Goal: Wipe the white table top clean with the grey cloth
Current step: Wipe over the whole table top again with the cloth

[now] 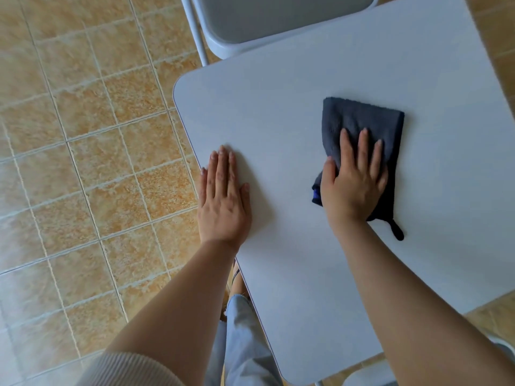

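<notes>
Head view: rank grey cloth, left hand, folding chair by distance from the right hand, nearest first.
1. grey cloth: directly under the right hand, which is pressed flat on it.
2. left hand: flat on the table near its left edge.
3. folding chair: beyond the table's far edge, at the top of the view.

The table top (292, 112) lies bare over most of its face. Three things take up room on it: the left hand (223, 199), pressed flat at the table's 9 o'clock edge, the cloth (359, 121) right of centre, and the right hand (354, 185), spread flat on the cloth's near half. Between the two hands runs an open lane from 6 o'clock to 12 o'clock. The stretch toward 3 o'clock is also free. At 12 o'clock a chair (278, 20) stands against the far edge, partly under it. Off the 9 o'clock edge is open tiled floor (83, 162).
</notes>
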The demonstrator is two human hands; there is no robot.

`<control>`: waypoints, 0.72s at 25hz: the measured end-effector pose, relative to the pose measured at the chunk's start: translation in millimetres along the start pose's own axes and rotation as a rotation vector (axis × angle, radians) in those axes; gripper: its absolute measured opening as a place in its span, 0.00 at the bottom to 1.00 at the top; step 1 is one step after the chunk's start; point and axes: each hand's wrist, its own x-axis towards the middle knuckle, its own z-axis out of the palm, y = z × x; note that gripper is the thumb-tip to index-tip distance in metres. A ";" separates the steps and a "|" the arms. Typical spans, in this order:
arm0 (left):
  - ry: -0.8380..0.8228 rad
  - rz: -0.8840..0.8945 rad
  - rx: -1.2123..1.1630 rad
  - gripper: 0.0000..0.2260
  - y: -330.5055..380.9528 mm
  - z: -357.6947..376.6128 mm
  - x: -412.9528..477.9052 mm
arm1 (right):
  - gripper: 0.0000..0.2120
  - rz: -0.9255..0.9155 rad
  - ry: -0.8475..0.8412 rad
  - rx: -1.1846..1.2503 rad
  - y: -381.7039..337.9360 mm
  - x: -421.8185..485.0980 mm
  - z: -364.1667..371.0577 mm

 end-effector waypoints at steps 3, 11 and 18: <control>-0.006 0.001 -0.007 0.25 -1.5 -2.4 0.1 | 0.24 -0.076 -0.014 0.032 -42.4 31.8 13.2; -0.017 -0.089 -0.037 0.26 -24.5 -18.8 -36.4 | 0.23 -0.570 -0.033 0.132 -95.4 -41.7 12.7; -0.089 -0.049 -0.095 0.26 -15.0 -30.4 -83.2 | 0.24 -0.571 -0.087 0.102 -16.3 -173.1 -30.5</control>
